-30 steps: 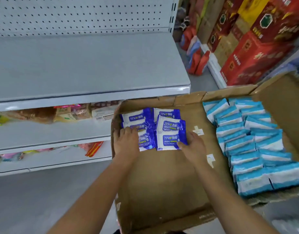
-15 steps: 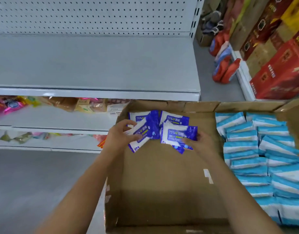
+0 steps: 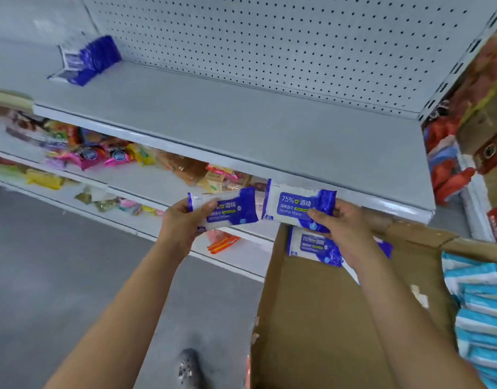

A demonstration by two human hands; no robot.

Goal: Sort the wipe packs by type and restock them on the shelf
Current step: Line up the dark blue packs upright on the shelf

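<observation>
My left hand (image 3: 182,220) grips a dark-blue alcohol wipe pack (image 3: 227,209) in the air below the grey top shelf (image 3: 241,127). My right hand (image 3: 342,223) holds another dark-blue pack (image 3: 295,203) beside it, just in front of the shelf edge. More dark-blue packs (image 3: 314,245) lie in the cardboard box (image 3: 311,318) beneath my right hand. A row of dark-blue packs (image 3: 87,60) stands at the far left of the top shelf. Light-blue wipe packs (image 3: 480,310) fill the box's right side.
Lower shelves hold mixed snack packets (image 3: 101,155). Red boxes and bags (image 3: 452,164) stand on the right past the shelf end. A shoe (image 3: 188,369) shows on the grey floor beside the box.
Both hands lifted dark-blue packs out of the box and up toward the top shelf. The view swung left and up, bringing the shelved packs into sight.
</observation>
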